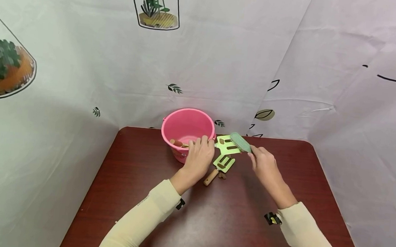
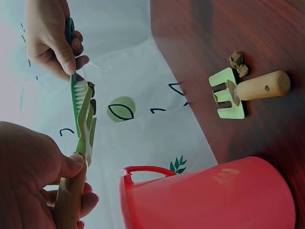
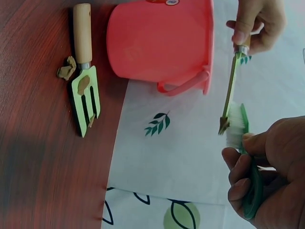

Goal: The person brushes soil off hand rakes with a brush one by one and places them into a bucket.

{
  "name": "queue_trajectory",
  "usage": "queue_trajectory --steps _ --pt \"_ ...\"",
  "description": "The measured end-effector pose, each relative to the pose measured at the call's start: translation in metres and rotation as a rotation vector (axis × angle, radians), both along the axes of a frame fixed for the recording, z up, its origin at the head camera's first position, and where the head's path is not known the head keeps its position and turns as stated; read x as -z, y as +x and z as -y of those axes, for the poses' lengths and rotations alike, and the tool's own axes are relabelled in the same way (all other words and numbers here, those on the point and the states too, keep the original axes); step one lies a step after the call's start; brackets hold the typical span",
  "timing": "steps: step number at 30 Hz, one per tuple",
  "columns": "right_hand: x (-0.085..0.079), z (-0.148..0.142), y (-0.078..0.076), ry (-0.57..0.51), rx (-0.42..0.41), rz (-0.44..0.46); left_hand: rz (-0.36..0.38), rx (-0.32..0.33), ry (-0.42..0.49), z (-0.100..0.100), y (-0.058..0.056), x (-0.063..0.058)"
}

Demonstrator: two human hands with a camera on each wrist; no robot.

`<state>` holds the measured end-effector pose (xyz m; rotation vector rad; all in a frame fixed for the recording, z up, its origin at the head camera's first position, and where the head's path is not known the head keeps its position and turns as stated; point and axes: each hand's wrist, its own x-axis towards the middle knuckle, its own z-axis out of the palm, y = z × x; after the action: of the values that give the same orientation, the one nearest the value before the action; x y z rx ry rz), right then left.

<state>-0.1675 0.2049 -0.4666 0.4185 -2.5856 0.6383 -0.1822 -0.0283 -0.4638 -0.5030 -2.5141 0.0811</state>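
Pink bucket [image 2: 214, 200], brown lumps [image 2: 236, 59] and tabletop fork [image 2: 252, 88] near left fingers [image 2: 88, 202] around green fork [image 1: 219, 147], right fingers [image 3: 240, 168] around brush [image 1: 240, 141].

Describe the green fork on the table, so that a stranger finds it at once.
On the dark red table stands a pink bucket. Just to its lower right in the head view lies the green fork with a wooden handle. Unlike the other green tool, held in the left hand, it lies on the table, brown lumps beside it.
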Motion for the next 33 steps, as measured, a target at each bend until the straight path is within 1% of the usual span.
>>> queue_trajectory --steps 6,10,16,20,25,29,33 --pt "0.001 -0.007 -0.002 -0.002 0.022 0.016 0.004 -0.006 -0.009 0.001 0.0 0.0" --pt "0.003 -0.014 -0.004 0.002 0.046 0.036 -0.009 -0.01 -0.017 0.003 0.0 0.001" --pt "0.008 -0.027 -0.006 0.008 0.071 0.066 -0.012 0.001 0.0 0.005 0.0 0.002" --pt "0.009 -0.032 -0.006 -0.007 0.062 0.087 -0.019 0.006 0.012 0.006 0.001 0.003" --pt "0.004 -0.03 -0.007 -0.035 0.035 0.067 -0.014 0.016 0.035 0.005 0.001 0.003" --pt "-0.004 -0.02 -0.004 -0.061 0.002 0.048 -0.001 0.023 0.042 0.003 0.0 0.002" --pt "-0.008 -0.005 0.0 -0.07 -0.045 0.03 0.001 0.014 0.039 0.001 0.0 0.003"
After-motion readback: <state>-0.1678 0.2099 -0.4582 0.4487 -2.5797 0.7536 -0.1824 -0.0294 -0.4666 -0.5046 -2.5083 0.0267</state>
